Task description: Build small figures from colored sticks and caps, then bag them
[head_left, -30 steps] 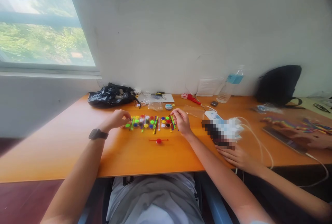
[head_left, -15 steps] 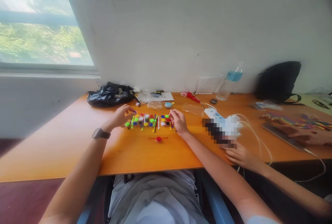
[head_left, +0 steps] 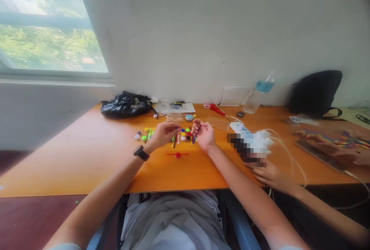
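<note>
My left hand, a dark watch on its wrist, reaches over the rows of coloured pieces with thumb and fingertips pinched on a small blue disc. Facing it, my right hand is turned partly palm up with its fingers curled in; what they hold is too small to make out. Between the hands lie small round discs and thin arrow-shaped sticks in several colours. More discs show left of my left hand, which hides part of the rows. Nearer me lies a red arrow with a round red centre.
Behind the pieces are a black plastic bag, a small round tin and a red-handled tool. To the right stand a power strip, a water bottle and a black backpack. Another person's hand rests at the table edge.
My left hand has moved right with the blue disc, from the left end of the rows towards my right hand. My right hand has rolled palm up, its fingers curled.
</note>
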The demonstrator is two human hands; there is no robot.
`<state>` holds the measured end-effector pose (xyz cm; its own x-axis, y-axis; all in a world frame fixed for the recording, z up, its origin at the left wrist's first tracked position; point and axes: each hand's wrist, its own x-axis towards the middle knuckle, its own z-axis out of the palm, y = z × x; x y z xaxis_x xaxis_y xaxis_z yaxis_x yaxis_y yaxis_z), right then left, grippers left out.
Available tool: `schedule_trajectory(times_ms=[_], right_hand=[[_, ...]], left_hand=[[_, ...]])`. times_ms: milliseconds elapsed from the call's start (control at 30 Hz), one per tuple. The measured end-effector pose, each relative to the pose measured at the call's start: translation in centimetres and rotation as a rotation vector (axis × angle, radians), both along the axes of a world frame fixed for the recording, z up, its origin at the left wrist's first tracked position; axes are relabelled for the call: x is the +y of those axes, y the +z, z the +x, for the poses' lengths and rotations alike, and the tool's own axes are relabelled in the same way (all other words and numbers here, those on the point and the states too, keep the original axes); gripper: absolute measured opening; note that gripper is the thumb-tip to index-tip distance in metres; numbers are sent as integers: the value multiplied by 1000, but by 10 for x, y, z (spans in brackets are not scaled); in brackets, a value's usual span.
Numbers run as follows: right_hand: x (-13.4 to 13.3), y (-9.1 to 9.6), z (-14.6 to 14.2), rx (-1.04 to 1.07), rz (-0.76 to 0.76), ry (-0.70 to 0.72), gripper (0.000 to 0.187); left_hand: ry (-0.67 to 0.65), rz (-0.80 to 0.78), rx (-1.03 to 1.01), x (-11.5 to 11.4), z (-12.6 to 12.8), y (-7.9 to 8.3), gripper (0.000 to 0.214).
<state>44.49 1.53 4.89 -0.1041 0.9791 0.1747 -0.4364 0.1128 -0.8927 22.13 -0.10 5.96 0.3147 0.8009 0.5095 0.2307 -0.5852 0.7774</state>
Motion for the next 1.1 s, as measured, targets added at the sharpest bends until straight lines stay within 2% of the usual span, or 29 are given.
schedule_trajectory(times_ms=[167,367,600,700,900,1000,1100], right_hand=[[-5,2,-5,193,-89,131,30],[-14,-2,-19,325,-110,205,32],[-18,-1,-27,292,-100,168,33],[-18,-2,-28,283,-95,165,31],[-19,-1,-27,269,-98,169,33],[-18,0,-27,228,-89,175,39],[-15,-4,-26,150,-54,158,37]], left_hand=[[26,104,45,-10,7,-21,30],[-23,255,166,-8,13,-28,24],[29,309,260,-9,22,-31,17],[16,290,265,-8,23,-34,11],[-29,256,297,-8,20,-35,13],[-51,263,296,-9,20,-35,11],[-38,251,292,-9,20,-35,8]])
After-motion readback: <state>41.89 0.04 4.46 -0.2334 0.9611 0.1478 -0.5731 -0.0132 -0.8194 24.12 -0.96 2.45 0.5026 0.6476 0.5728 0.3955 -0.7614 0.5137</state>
